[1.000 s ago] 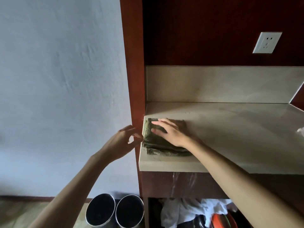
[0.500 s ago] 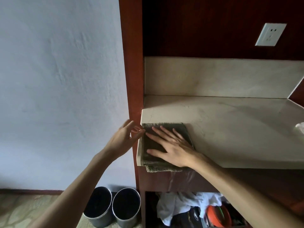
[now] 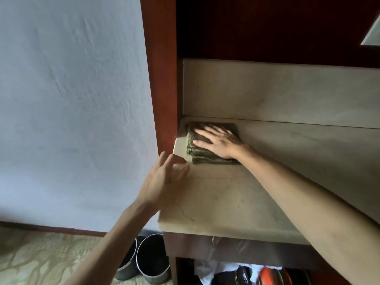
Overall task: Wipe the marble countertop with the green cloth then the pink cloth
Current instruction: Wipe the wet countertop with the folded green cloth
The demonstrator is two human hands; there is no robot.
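Folded green cloth (image 3: 213, 149) lying on the marble countertop (image 3: 226, 198), in its back left corner against the backsplash (image 3: 277, 93) and the red-brown wood panel (image 3: 162, 79). Right hand (image 3: 221, 141) pressing flat on the cloth, fingers straight and spread. Left hand (image 3: 164, 179) at the countertop's left edge, fingers loosely extended, holding nothing. Two metal bins (image 3: 148, 262) on the floor below.

Pale textured wall (image 3: 72, 99) seen at left, red-brown wooden cabinet post (image 3: 162, 79) beside it, two round bins (image 3: 152, 258) set on patterned floor (image 3: 41, 260), crumpled white cloth (image 3: 207, 270) tucked in lower shelf
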